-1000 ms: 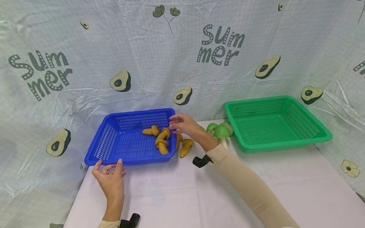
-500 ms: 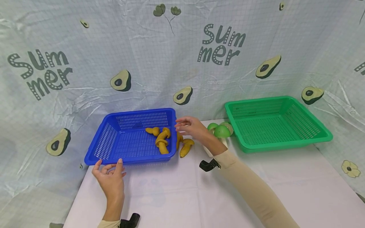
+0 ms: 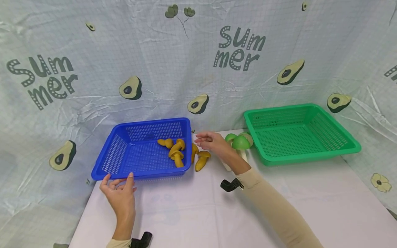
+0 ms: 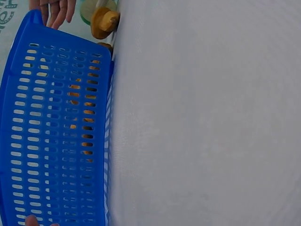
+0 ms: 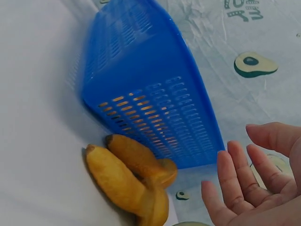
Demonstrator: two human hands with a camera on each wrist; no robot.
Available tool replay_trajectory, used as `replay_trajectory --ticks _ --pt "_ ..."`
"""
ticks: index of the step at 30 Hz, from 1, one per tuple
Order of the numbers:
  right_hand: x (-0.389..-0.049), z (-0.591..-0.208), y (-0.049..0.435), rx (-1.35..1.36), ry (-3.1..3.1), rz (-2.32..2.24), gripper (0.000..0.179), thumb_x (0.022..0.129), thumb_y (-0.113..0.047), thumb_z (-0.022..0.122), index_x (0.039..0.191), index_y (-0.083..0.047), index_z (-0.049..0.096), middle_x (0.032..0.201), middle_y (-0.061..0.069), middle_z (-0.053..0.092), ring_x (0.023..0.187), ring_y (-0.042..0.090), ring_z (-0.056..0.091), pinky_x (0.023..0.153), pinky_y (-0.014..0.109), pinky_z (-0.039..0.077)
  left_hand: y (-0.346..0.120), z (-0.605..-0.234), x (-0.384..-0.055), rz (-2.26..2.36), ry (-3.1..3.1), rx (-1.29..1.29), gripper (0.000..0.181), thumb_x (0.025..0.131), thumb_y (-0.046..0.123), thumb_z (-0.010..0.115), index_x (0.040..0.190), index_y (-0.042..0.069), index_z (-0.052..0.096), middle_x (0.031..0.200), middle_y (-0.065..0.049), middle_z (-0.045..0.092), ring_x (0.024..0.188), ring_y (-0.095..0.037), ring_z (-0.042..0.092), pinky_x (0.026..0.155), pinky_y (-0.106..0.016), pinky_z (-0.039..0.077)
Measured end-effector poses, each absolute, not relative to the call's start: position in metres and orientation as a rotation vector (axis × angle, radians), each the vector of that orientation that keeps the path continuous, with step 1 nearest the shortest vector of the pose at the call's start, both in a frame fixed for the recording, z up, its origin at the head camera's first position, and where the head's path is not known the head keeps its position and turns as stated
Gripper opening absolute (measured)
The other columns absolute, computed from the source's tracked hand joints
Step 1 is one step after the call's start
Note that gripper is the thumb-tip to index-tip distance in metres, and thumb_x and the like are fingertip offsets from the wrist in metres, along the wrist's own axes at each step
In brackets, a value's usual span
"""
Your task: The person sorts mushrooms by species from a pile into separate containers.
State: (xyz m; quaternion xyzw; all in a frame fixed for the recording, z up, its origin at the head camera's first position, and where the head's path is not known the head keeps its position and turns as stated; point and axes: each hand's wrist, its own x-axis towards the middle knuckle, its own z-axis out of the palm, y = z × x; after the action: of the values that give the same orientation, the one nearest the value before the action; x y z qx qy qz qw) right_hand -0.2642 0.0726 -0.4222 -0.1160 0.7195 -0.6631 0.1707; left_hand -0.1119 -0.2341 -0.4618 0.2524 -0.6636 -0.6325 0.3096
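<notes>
My left hand [image 3: 120, 196] holds the front left rim of a blue plastic basket [image 3: 142, 175], thumb and index tips at the rim and other fingers curled beneath it. Inside, toward the right end, lie three yellow-brown toy mushrooms [image 3: 176, 155]. My right hand [image 3: 214, 143] hovers just right of the basket, fingers spread loosely with nothing between them, as the right wrist view also shows. Below it, two more yellow-brown mushrooms [image 5: 117, 181] lie against the basket's outer right side. Several green-capped mushrooms [image 3: 241, 142] with pale stems are behind my right wrist, partly hidden by it.
A green plastic basket [image 3: 310, 158] with nothing in it stands at the back right, close to the green-capped mushrooms. White cloth [image 3: 198, 213] covers the table. A printed curtain [image 3: 170, 69] hangs directly behind both baskets.
My right hand has drawn back to the right from over the blue basket's right rim. The small mushroom inside has settled slightly rightward. My left hand has stayed in place.
</notes>
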Motion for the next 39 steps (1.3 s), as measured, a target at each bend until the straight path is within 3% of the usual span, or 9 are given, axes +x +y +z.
replay_trajectory --ticks 7,14,21,32,39 --pt "-0.261 -0.433 0.077 -0.280 2.111 -1.864 0.032 0.098 -0.020 0.070 0.129 -0.013 0.065 0.132 0.014 0.067 0.117 0.019 0.065 0.110 0.036 0.049 -0.235 -0.464 -0.113 -1.658 -1.762 0.669 0.084 0.091 0.020 0.077 0.153 0.014 0.020 0.109 0.002 0.046 0.066 -0.007 0.058 0.056 -0.015 0.057" --pt "-0.255 -0.448 0.078 -0.372 2.061 -1.904 0.037 0.096 -0.008 0.069 0.132 -0.004 0.062 0.137 0.021 0.062 0.126 0.028 0.060 0.105 0.035 0.052 -0.235 -0.464 -0.112 -1.639 -1.791 0.662 0.084 0.092 0.022 0.077 0.154 0.014 0.020 0.110 0.003 0.046 0.067 -0.008 0.058 0.056 -0.015 0.056" --pt "-0.249 -0.459 0.077 -0.391 2.083 -1.890 0.045 0.096 -0.011 0.070 0.137 0.003 0.057 0.142 0.020 0.058 0.137 0.034 0.051 0.106 0.038 0.052 -0.233 -0.463 -0.111 -1.632 -1.802 0.669 0.084 0.092 0.022 0.077 0.154 0.014 0.020 0.110 0.003 0.046 0.067 -0.008 0.058 0.056 -0.015 0.056" --pt "-0.250 -0.472 0.070 -0.371 2.142 -1.889 0.050 0.093 0.001 0.067 0.141 0.008 0.051 0.142 0.028 0.053 0.131 0.038 0.053 0.109 0.042 0.048 -0.233 -0.462 -0.111 -1.634 -1.812 0.672 0.084 0.093 0.023 0.076 0.154 0.015 0.020 0.111 0.003 0.045 0.068 -0.010 0.058 0.058 -0.015 0.057" --pt "-0.250 -0.476 0.063 -0.329 2.232 -1.841 0.045 0.090 0.009 0.066 0.134 0.007 0.056 0.134 0.024 0.060 0.124 0.035 0.057 0.105 0.041 0.051 -0.233 -0.461 -0.111 -1.623 -1.813 0.669 0.083 0.093 0.023 0.076 0.154 0.014 0.020 0.110 0.003 0.045 0.067 -0.008 0.058 0.058 -0.014 0.056"
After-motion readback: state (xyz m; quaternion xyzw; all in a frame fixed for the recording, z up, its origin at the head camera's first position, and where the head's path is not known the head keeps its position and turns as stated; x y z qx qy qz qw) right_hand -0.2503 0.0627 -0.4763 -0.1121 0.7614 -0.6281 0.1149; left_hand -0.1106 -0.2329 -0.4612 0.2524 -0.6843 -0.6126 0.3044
